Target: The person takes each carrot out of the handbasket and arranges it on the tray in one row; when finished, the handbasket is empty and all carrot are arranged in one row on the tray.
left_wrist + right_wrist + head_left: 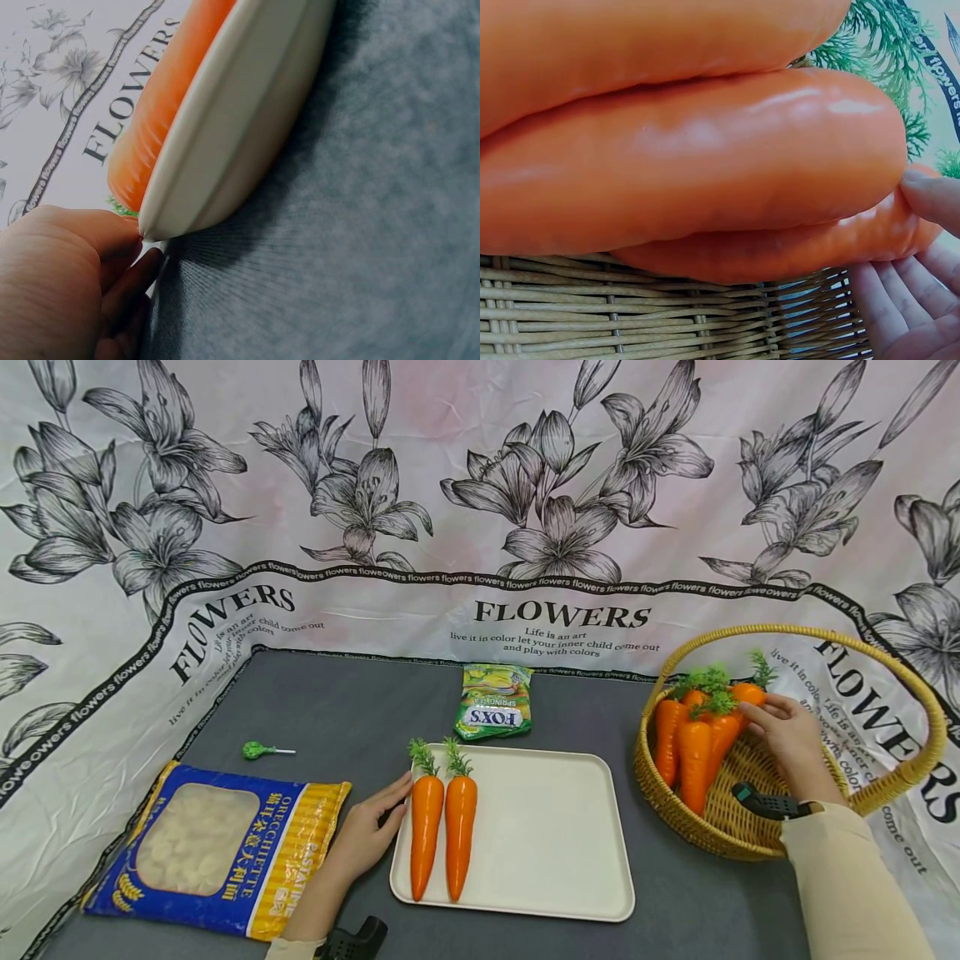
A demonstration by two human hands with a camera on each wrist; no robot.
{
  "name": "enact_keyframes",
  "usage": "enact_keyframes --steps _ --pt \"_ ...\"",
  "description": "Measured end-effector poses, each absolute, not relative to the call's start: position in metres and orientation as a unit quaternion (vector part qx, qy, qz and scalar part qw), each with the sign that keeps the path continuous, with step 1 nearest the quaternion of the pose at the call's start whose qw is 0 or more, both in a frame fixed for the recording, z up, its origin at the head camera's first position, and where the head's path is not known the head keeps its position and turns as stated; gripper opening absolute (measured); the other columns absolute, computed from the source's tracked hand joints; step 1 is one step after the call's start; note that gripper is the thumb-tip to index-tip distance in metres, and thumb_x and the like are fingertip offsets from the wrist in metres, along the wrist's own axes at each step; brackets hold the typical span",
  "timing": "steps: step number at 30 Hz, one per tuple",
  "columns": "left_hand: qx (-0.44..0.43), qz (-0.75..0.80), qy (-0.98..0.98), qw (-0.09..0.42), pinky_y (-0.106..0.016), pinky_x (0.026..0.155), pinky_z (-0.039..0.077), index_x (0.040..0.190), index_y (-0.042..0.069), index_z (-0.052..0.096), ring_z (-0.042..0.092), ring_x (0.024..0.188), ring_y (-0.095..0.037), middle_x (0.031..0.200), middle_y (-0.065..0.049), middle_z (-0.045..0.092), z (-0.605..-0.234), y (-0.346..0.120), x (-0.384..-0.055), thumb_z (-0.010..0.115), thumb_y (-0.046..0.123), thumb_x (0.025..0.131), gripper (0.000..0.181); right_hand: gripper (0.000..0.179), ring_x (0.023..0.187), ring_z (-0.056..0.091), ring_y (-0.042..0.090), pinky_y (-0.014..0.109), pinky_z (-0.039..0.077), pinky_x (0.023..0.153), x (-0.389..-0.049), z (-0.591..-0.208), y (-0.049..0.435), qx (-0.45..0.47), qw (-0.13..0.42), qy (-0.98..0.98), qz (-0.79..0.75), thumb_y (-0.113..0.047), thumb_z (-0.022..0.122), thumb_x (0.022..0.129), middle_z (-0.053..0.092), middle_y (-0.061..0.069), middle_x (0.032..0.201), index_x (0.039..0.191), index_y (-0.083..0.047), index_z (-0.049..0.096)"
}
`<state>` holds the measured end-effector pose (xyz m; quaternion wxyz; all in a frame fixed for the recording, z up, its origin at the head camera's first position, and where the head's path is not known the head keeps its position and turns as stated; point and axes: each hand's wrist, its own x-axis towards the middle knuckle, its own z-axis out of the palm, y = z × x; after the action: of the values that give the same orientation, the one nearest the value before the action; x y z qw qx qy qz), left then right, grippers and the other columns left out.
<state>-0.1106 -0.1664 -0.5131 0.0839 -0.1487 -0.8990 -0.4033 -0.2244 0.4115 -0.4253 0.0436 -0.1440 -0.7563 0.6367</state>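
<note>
Two orange carrots with green leafy tops lie side by side on the left part of a cream rectangular tray. My left hand touches the tray's left edge with its fingers stretched out, near the carrot tops; the left wrist view shows its fingertips at the tray rim. Inside a wicker basket on the right, several more carrots are heaped. There my right hand grips the rightmost carrot near its leafy end, thumb on one side and fingers beneath.
A blue and yellow pasta bag lies at the left, with a green lollipop behind it. Behind the tray is a green candy packet. The basket's tall handle arches over the carrots and my right hand.
</note>
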Motion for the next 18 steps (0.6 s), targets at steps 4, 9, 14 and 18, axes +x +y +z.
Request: enact_keyframes --steps 4,9,14,18 --pt "-0.152 -0.402 -0.898 0.089 -0.044 0.1 0.045 0.131 0.008 0.058 0.051 0.125 -0.022 0.139 -0.002 0.053 -0.5139 -0.1663 -0.1106 0.06 0.013 0.093 0.038 0.074 0.067 0.06 -0.009 0.009 0.052 0.061 -0.2236 -0.423 0.4115 -0.16 0.06 -0.785 0.596 -0.029 0.07 0.085 0.05 -0.021 0.088 0.144 -0.002 0.033" --pt "-0.157 -0.402 -0.897 0.093 -0.044 0.1 0.045 0.131 0.008 0.058 0.052 0.125 -0.022 0.139 -0.002 0.053 -0.515 -0.1667 -0.1105 0.06 0.013 0.093 0.038 0.075 0.071 0.052 -0.013 0.006 0.049 0.06 -0.223 -0.4215 0.4105 -0.169 0.089 -0.832 0.52 -0.035 0.066 0.087 0.047 -0.025 0.087 0.144 0.002 0.034" --pt "-0.154 -0.404 -0.897 0.089 -0.044 0.1 0.045 0.132 0.009 0.058 0.051 0.125 -0.022 0.139 -0.002 0.052 -0.5143 -0.1668 -0.1101 0.06 0.014 0.094 0.038 0.075 0.076 0.043 -0.014 0.0 0.042 0.062 -0.222 -0.4197 0.4073 -0.195 0.123 -0.856 0.463 -0.041 0.064 0.087 0.043 -0.025 0.089 0.143 0.002 0.037" --pt "-0.153 -0.404 -0.897 0.089 -0.044 0.1 0.045 0.132 0.009 0.058 0.051 0.125 -0.022 0.139 -0.002 0.052 -0.5138 -0.1667 -0.1101 0.06 0.013 0.094 0.038 0.072 0.077 0.041 -0.015 -0.002 0.038 0.064 -0.2221 -0.4192 0.4058 -0.215 0.145 -0.85 0.459 -0.038 0.064 0.087 0.042 -0.025 0.089 0.143 -0.001 0.039"
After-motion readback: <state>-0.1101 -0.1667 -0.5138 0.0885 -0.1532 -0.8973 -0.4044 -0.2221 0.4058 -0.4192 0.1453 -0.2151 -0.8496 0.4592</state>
